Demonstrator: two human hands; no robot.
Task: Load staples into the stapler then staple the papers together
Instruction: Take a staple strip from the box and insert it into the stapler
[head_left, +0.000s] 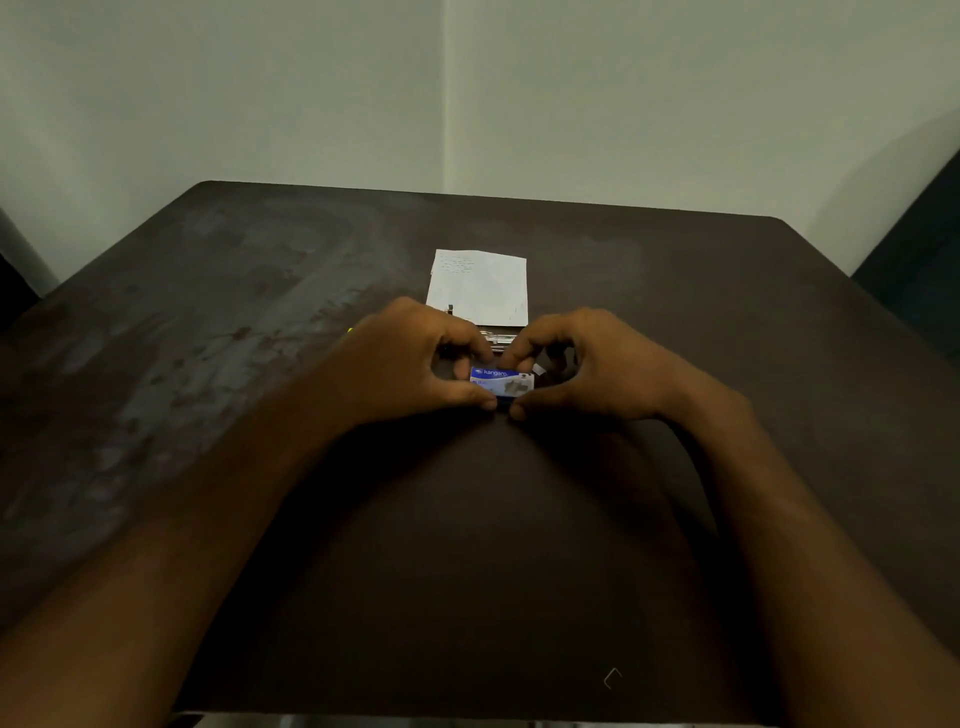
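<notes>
A small blue and white staple box (501, 381) is held between both hands at the middle of the dark table (208, 364). My left hand (410, 364) pinches its left end and my right hand (597, 364) pinches its right end, thumbs meeting under it. Just behind the hands a metal part of the stapler (497, 339) shows, mostly hidden by my fingers. Beyond it lies a white sheaf of papers (479, 287) with faint writing at the top.
The table's far edge meets a pale wall. Dark chair shapes stand at the far left (15, 291) and far right (919, 280). A small thin mark (613, 678) lies near the table's front edge.
</notes>
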